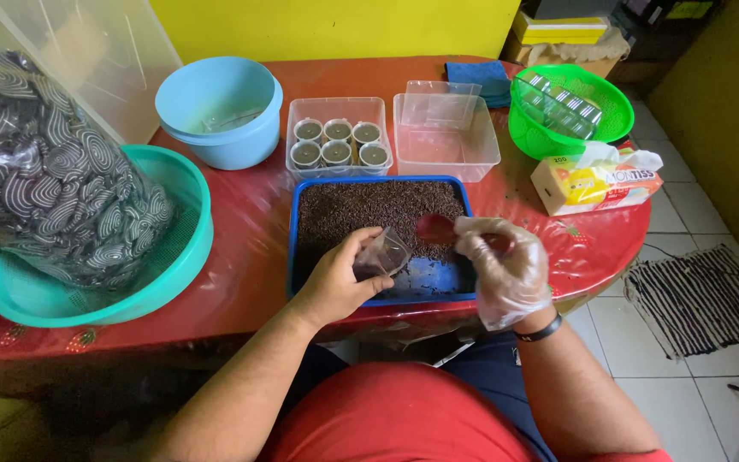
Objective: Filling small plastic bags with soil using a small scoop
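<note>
the left hand (335,282) is bare and holds a small clear plastic cup (382,253) over the near part of a blue tray (294,239). the cup is tilted, its mouth turned toward the right, and it sits between the thumb on its near side and the curled fingers (354,248) at its back, which pinch it; its open rim sticks out past the fingertips.

the right hand (506,269) wears a loose clear plastic glove and is closed around the handle of a red spoon (438,229). the handle runs under the gloved fingers, pressed together over it, and the bowl of the spoon pokes out to the left, just beside the cup's mouth and a little above it. whether spoon and cup touch cannot be told.

the tray holds a layer of dark brown sprinkles (369,210), with bare blue bottom showing under the cup. behind the tray stands a clear box (338,111) with six filled small cups, and beside it an empty clear box (446,137). all stand on a red table (241,257), with a teal basket (173,265) holding a bag of patterned pieces at the left.
</note>
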